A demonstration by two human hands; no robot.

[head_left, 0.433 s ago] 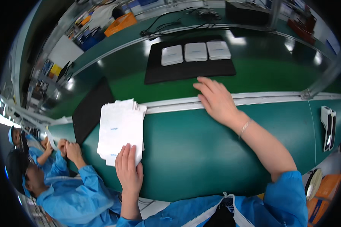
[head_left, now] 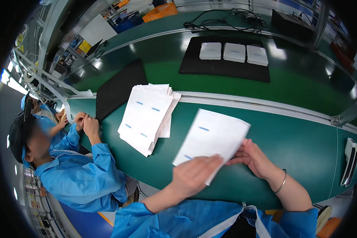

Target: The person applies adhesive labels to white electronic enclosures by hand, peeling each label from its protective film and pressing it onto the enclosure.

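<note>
A white sheet (head_left: pixel 216 133) with small blue print is held tilted above the green table in front of me; whether it is plain paper or a flat bag I cannot tell. My left hand (head_left: pixel 196 174), slightly blurred, grips its lower edge. At its right edge is my right hand (head_left: pixel 256 158), with the thumb by the corner and the fingers curled behind the edge. Left of the sheet lies an uneven stack of similar white sheets (head_left: pixel 144 117), fanned out on its right side.
Three white, shallow, box-like pieces (head_left: pixel 234 52) rest on a black mat (head_left: pixel 222 71) across the metal rail. Another black mat (head_left: pixel 121 89) lies beyond the stack. A co-worker (head_left: pixel 75 170) sits at the left. A white-and-black device (head_left: pixel 350 160) stands far right; cables (head_left: pixel 226 20) lie at the back.
My left hand has moved right from the stack with a white sheet. My right hand has come back from near the far mat to the sheet's edge. The view has shifted.
</note>
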